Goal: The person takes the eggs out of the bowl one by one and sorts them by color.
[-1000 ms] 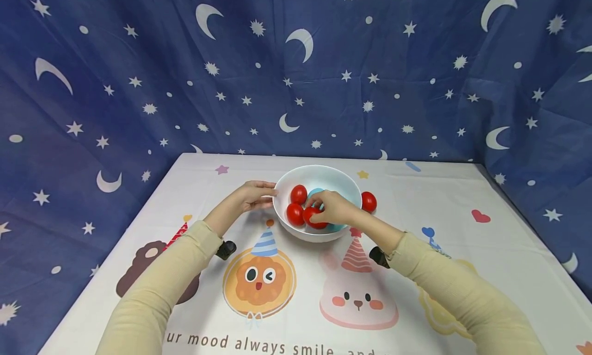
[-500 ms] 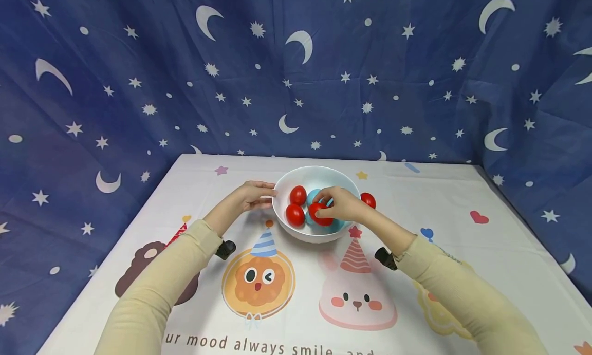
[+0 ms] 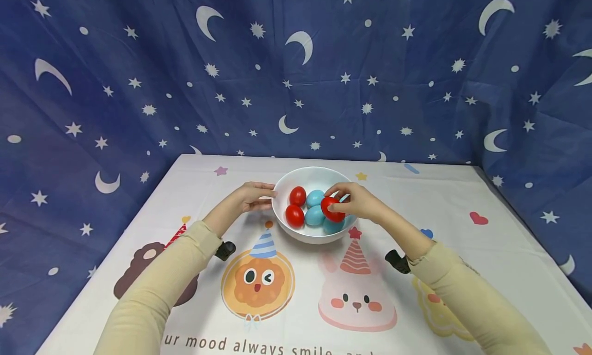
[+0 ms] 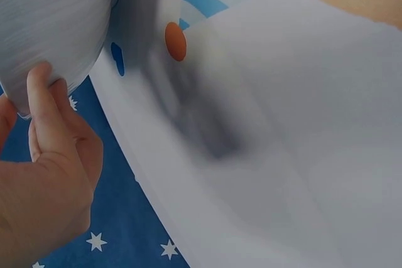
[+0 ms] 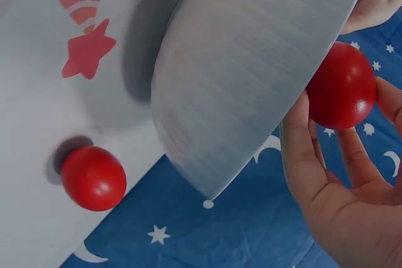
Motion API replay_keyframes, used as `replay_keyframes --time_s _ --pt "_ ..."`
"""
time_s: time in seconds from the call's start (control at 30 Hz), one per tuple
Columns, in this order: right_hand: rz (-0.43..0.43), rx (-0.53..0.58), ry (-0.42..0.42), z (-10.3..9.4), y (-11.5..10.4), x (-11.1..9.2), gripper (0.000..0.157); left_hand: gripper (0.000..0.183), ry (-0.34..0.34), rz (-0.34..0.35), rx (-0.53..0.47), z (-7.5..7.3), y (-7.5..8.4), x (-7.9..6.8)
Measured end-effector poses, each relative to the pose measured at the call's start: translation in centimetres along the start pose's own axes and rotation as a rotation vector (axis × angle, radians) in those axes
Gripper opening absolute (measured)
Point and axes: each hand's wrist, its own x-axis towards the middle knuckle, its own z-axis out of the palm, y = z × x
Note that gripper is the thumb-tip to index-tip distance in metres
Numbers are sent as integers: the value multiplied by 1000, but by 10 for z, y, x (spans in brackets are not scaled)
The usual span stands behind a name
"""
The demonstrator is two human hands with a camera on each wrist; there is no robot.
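Note:
A white bowl (image 3: 300, 235) stands on the table with two red eggs (image 3: 295, 216) on its left side and several light blue eggs (image 3: 315, 216) beside them. My right hand (image 3: 358, 201) pinches another red egg (image 3: 332, 209) between thumb and fingers, over the bowl's right part. In the right wrist view this egg (image 5: 342, 86) shows just beyond the rim. My left hand (image 3: 254, 195) holds the bowl's left rim, its fingers (image 4: 47, 108) against the outer wall. A further red egg (image 5: 93, 178) lies on the table outside the bowl; in the head view the right hand hides it.
A white tablecloth (image 3: 259, 339) with printed cartoon figures and lettering covers the table. Behind it hangs a dark blue curtain (image 3: 333, 134) with moons and stars. A black wrist camera (image 3: 398, 261) sits under the right forearm, another (image 3: 225, 250) by the left.
My right hand has lifted the red egg from among the others and carried it rightward, uncovering the light blue eggs. The left hand stays at the bowl's rim.

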Motion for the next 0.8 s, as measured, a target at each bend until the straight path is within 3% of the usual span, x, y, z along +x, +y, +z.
replay_keyframes --time_s 0.8 --pt "25 70 124 -37 34 -32 38 50 -17 1 -29 -2 -2 -1"
